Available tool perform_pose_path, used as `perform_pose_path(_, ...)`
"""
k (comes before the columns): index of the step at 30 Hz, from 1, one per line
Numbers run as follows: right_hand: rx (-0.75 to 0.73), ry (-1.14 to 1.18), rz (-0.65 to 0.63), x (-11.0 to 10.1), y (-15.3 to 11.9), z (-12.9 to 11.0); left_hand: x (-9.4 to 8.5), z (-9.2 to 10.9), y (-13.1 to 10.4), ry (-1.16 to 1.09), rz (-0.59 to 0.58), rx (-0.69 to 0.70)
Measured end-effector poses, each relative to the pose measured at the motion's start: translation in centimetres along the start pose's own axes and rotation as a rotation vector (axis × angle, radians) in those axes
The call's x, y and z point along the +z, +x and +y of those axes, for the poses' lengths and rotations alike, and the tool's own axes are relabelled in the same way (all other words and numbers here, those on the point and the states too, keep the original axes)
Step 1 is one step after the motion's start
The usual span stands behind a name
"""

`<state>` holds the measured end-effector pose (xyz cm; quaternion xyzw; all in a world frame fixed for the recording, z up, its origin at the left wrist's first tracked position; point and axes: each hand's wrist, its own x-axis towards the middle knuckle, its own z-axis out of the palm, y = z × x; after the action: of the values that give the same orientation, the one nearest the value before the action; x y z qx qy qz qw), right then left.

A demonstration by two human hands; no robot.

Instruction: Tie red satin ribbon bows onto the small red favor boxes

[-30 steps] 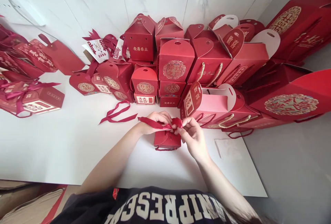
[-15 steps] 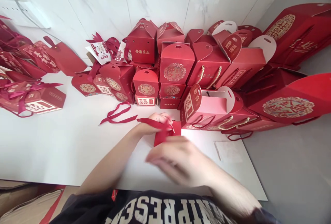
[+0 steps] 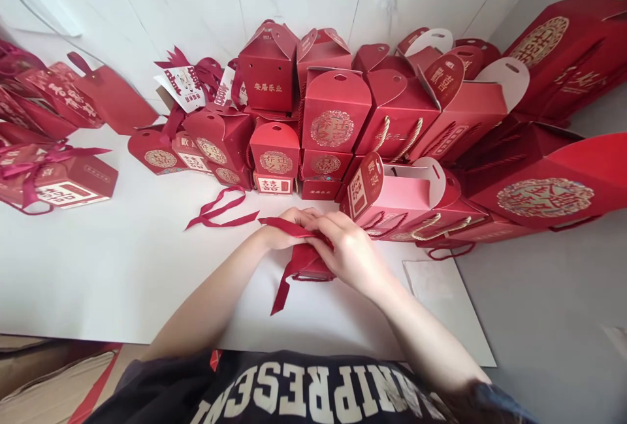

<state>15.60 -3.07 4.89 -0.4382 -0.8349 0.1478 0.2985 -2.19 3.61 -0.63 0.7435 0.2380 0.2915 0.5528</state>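
A small red gift box (image 3: 309, 266) stands on the white table, largely covered by my hands. A dark red ribbon (image 3: 281, 288) crosses its top, one tail hanging down its near left side and another end pointing left. My left hand (image 3: 289, 229) is closed on the ribbon at the far left of the box top. My right hand (image 3: 345, 251) pinches the same ribbon close beside it, thumb and fingers together. The fingertips of both hands meet above the box, and the part of the ribbon between them is hidden.
A loose dark red ribbon (image 3: 220, 210) lies left of my hands. Behind, stacked red gift boxes (image 3: 333, 110) line the tiled wall. Larger red boxes (image 3: 543, 195) stand at right, a ribbon-tied box (image 3: 83, 179) at left. A clear packet (image 3: 431, 280) lies near the table's right edge.
My right hand has moved from in front of the box up to the ribbon beside my left hand. A ribbon tail now hangs over the box's near left side.
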Motion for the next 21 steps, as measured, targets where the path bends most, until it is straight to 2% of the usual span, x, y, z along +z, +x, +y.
perform_pose_path(2, 0.061, 0.027, 0.154, 0.9, -0.7, 0.7, -0.1, 0.2, 0.0, -0.018, -0.036, -0.004)
perform_pose_path(4, 0.107, -0.056, 0.317, 1.7, -1.6, 1.2, -0.3, 0.4, 0.1, -0.016, -0.086, 0.009)
perform_pose_path(6, 0.12, -0.232, 0.407, 2.0, -2.7, 1.8, -0.4, 0.5, 0.1, -0.001, -0.128, 0.03)
perform_pose_path(7, 0.133, -0.333, 0.411, 2.1, -3.3, 2.1, -0.4, 0.5, 0.2, 0.007, -0.135, 0.036)
perform_pose_path(10, 0.271, -0.578, 0.315, 1.7, -5.0, 2.7, -0.4, 0.5, 0.2, 0.011, -0.117, 0.026)
perform_pose_path(12, 0.303, -0.592, 0.241, 1.1, -5.7, 2.6, -0.3, 0.5, 0.2, 0.003, -0.112, 0.022)
perform_pose_path(14, 0.187, -0.482, 0.16, 0.4, -6.0, 2.0, -0.2, 0.3, 0.2, -0.011, -0.112, 0.02)
perform_pose_path(16, -0.009, -0.38, 0.05, -0.1, -5.6, 1.2, -0.2, 0.1, 0.2, -0.029, -0.096, 0.023)
perform_pose_path(18, -0.154, -0.362, -0.045, -0.2, -4.8, 0.3, -0.2, -0.1, 0.2, -0.046, -0.085, 0.026)
perform_pose_path(21, -0.227, -0.404, -0.113, 0.0, -3.3, -0.4, -0.3, -0.2, 0.2, -0.055, -0.098, 0.032)
